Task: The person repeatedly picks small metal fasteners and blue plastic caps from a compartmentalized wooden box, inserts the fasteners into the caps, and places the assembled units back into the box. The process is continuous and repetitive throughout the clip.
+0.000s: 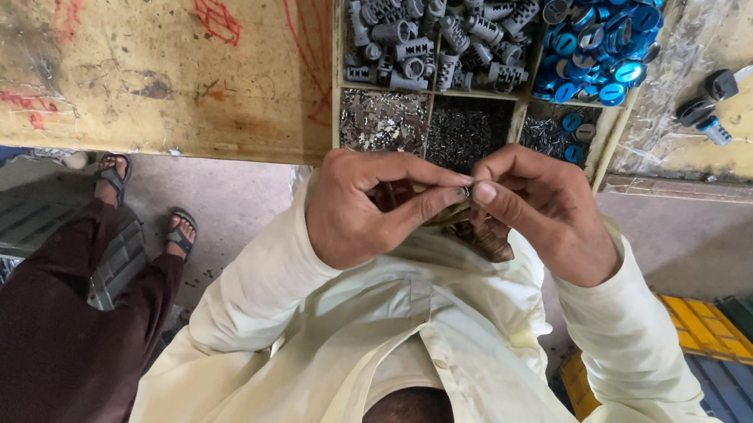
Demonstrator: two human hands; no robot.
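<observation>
At frame centre, a small metal part (464, 192) is pinched between the fingertips of the left hand (367, 208) and right hand (546, 214), apparently mid-assembly; steady alignment is likely needed next. A compartmented parts tray (330, 60) sits above.

Between my left hand (368, 206) and right hand (546, 210) sits a small metal part (466, 192), dull grey. The worktop (127, 43) is rough, scuffed wood with red and green marks. The wooden tray (333, 51) at its near edge holds matt grey metal barrels (440, 26), glossy blue caps (598, 37) and bright metal bits (382, 120). My sleeves (288, 297) are soft cream cloth.
</observation>
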